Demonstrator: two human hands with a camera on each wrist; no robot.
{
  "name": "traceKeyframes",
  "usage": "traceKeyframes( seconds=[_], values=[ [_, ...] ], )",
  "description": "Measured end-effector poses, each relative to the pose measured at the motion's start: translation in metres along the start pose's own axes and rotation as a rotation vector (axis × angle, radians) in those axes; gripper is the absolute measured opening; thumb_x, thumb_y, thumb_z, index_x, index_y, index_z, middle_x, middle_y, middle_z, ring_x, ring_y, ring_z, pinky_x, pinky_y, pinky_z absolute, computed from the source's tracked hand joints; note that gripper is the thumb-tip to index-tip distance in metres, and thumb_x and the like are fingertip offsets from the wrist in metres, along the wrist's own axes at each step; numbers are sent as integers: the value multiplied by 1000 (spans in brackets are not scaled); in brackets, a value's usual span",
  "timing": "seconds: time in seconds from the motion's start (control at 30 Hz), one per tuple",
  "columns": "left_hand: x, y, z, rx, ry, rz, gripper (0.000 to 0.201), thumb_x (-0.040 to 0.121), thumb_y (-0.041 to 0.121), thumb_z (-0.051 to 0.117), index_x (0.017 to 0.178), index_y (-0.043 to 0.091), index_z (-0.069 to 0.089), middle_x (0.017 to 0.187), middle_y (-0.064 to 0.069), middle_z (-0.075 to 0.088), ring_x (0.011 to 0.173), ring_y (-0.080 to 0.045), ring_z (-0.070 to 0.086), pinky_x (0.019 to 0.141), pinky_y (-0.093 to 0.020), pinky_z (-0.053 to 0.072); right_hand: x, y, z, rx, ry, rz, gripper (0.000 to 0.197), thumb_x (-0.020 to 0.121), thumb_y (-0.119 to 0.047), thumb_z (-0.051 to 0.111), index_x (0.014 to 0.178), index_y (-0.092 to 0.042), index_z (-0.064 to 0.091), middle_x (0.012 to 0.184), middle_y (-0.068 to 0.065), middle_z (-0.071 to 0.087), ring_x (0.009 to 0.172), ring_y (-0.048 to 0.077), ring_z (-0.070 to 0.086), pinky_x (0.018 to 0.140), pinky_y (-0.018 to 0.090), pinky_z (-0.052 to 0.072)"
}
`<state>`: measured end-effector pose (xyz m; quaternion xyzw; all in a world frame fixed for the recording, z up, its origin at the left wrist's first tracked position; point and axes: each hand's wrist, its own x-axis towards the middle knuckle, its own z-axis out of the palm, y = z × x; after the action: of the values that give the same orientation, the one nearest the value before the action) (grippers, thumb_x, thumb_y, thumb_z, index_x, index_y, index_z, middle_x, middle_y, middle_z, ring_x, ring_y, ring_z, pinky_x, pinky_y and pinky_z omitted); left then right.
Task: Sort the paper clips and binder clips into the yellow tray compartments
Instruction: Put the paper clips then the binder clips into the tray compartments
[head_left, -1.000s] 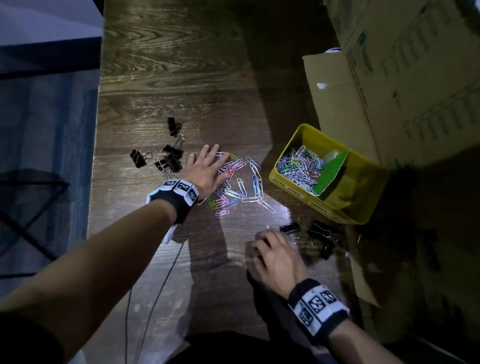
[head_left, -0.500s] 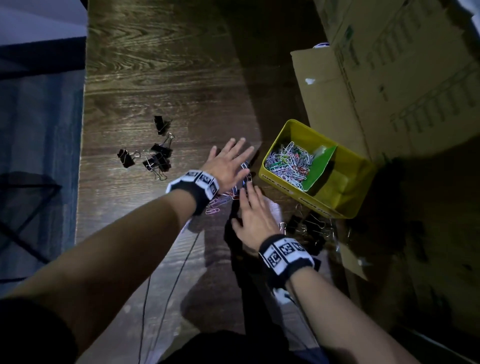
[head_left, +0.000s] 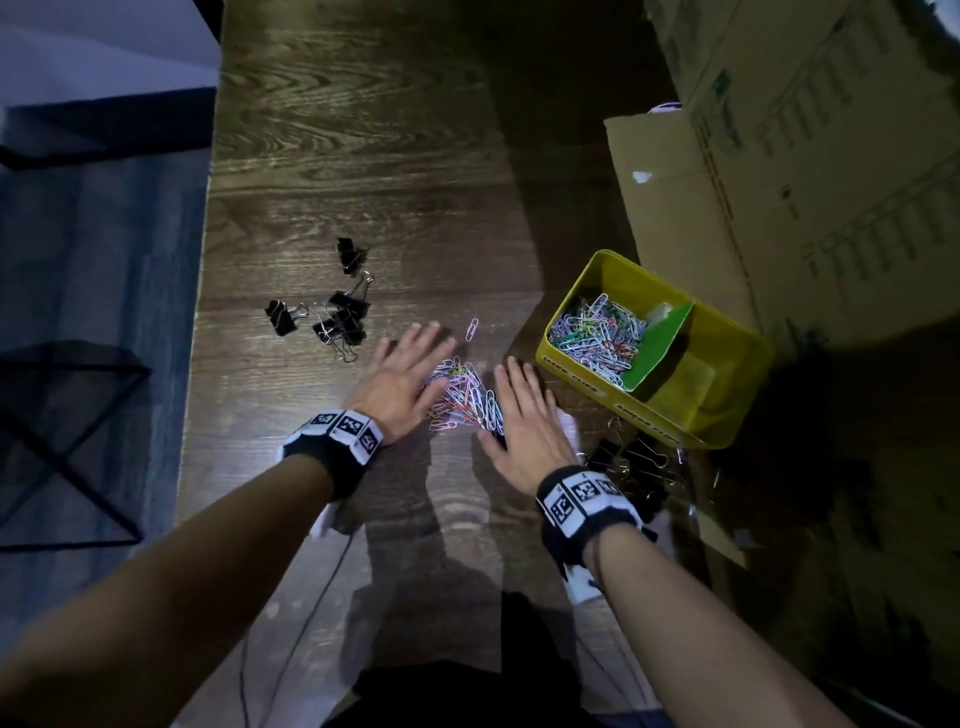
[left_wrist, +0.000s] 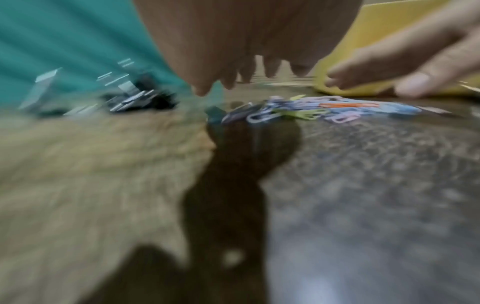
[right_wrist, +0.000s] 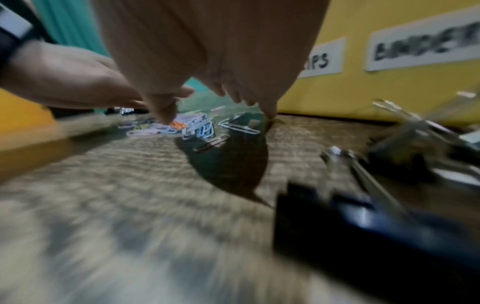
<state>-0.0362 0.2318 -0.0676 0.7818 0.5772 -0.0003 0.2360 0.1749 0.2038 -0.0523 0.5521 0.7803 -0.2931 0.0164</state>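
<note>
Hands flat, fingers straight: left (head_left: 402, 382) and right (head_left: 524, 415) flanking paper clips (head_left: 467, 395), now raked from a loose scatter into one tight heap. Ready to scoop, probably. Tray (head_left: 748, 384) at two o'clock; binder clips (head_left: 340, 317) at ten, untouched.

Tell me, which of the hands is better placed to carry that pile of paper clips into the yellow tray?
Probably the right hand: it lies between the paper clip pile and the yellow tray.
</note>
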Motion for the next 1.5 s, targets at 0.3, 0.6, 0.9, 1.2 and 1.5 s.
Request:
traceKeyframes(
  seconds=[0.3,0.6,0.9,1.2,1.5],
  values=[
    [-39,38,37,-129,-26,-226,62,89,52,-3,143,24,-9,156,3,-11,138,-12,-23,112,-36,-15,1,-27,24,-94,-153,56,71,98,-41,25,146,-2,-12,154,15,-21,143,27,-21,116,45,-12],
    [-25,51,16,-182,-1,-174,56,100,37,24,147,25,-4,153,7,-16,141,-11,-17,116,-38,-8,-18,-25,20,4,-122,5,102,87,-56,48,145,-5,-18,149,10,-33,139,24,-29,116,43,-14],
    [-23,33,3,124,-317,164,52,100,37,19,148,22,9,157,3,-1,144,-14,-7,118,-44,0,-43,-28,32,-57,-227,-123,85,91,-41,48,148,-8,-6,154,7,-23,141,19,-23,118,45,-4],
    [48,43,-19,114,-295,-9,54,99,30,27,149,20,6,158,4,-6,145,-16,-4,116,-52,6,-64,-25,34,80,94,43,84,82,-43,62,147,-11,18,140,6,30,131,21,26,112,30,23],
    [-41,26,1,70,-268,290,48,99,29,33,144,13,26,155,-2,13,143,-15,9,118,-40,14,-45,-39,34,16,69,193,94,78,-57,61,145,-3,21,130,13,33,124,27,30,108,34,30]
  ],
)
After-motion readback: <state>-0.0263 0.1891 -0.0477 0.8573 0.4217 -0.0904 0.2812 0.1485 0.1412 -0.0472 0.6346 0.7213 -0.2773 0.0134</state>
